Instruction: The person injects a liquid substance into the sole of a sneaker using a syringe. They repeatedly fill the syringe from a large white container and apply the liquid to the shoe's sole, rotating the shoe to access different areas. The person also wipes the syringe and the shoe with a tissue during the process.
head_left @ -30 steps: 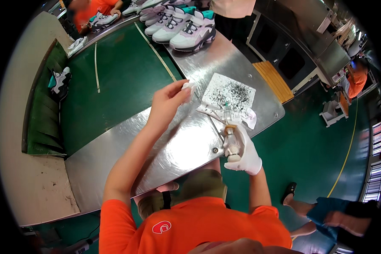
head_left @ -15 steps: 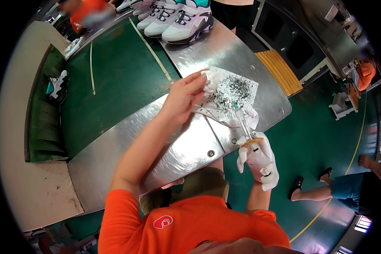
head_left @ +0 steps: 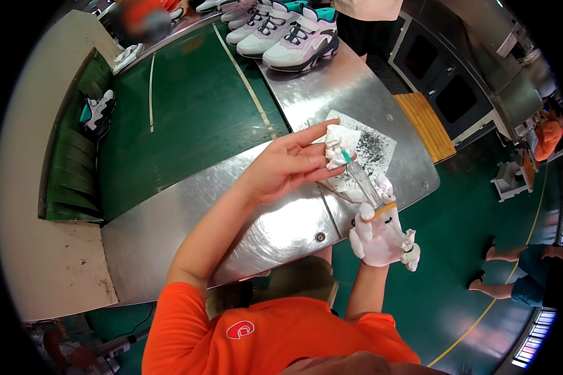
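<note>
Bare left hand [head_left: 284,167], half open, holds crumpled white cloth [head_left: 342,139]; gloved right hand [head_left: 380,236] grips a green-tipped syringe [head_left: 363,182] angled toward left fingers.

A person in an orange shirt [head_left: 288,331] works at a metal worktop [head_left: 288,228], the bare left hand [head_left: 294,164] holding a crumpled white wad [head_left: 341,139] at its fingertips. The right hand [head_left: 380,236], in a white glove, grips a clear syringe [head_left: 364,184], its green tip [head_left: 346,156] overlapping the wad in this view; contact is hard to tell. Beneath lies a white sheet [head_left: 378,150] speckled with black. White-and-lilac sneakers [head_left: 301,45] line the worktop's far end, beside a green belt [head_left: 194,100]. At right, a passer-by's legs [head_left: 502,290] show near a yellow floor line [head_left: 469,330].
</note>
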Demonstrator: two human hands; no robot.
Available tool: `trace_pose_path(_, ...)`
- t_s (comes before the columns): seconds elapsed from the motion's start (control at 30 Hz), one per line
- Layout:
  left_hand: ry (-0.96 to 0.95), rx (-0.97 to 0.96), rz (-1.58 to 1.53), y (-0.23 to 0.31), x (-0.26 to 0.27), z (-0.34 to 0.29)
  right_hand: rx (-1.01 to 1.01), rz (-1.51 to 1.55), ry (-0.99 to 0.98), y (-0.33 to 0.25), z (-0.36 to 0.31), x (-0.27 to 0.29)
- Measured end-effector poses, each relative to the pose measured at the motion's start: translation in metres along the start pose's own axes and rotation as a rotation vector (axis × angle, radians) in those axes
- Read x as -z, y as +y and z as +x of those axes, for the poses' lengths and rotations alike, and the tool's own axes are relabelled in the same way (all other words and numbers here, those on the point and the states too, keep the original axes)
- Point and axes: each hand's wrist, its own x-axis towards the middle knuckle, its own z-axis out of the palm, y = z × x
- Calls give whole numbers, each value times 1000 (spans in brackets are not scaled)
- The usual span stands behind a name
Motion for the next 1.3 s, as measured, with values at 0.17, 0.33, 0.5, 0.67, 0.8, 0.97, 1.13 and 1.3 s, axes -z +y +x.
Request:
trace_pose_path(0.17,-71,-93,260,-2,2,2,0,3,-70,-1,1,-2)
trace_pose_path(0.33,83,-153,419,-3,-3,-2,-40,1,-127,1,5,1)
trace_pose_path(0.5,217,-218,445,-8,-9,-3,-45,-372,-82,9,6,-12)
trace_pose_path(0.67,300,-201,374,-9,-8,-5,-35,-523,19,19,6,-29)
trace_pose_path(0.8,315,-181,339,-14,-5,-3,-44,-547,129,19,1,-26)
trace_pose_path(0.97,368,-168,307,-18,-5,0,-42,-563,167,13,-11,-16)
trace_pose_path(1.13,433,-208,332,-14,1,7,-53,-543,147,6,-16,-7)
trace_pose_path(1.3,398,-321,700,-18,-4,7,-111,-727,287,13,-7,-29)
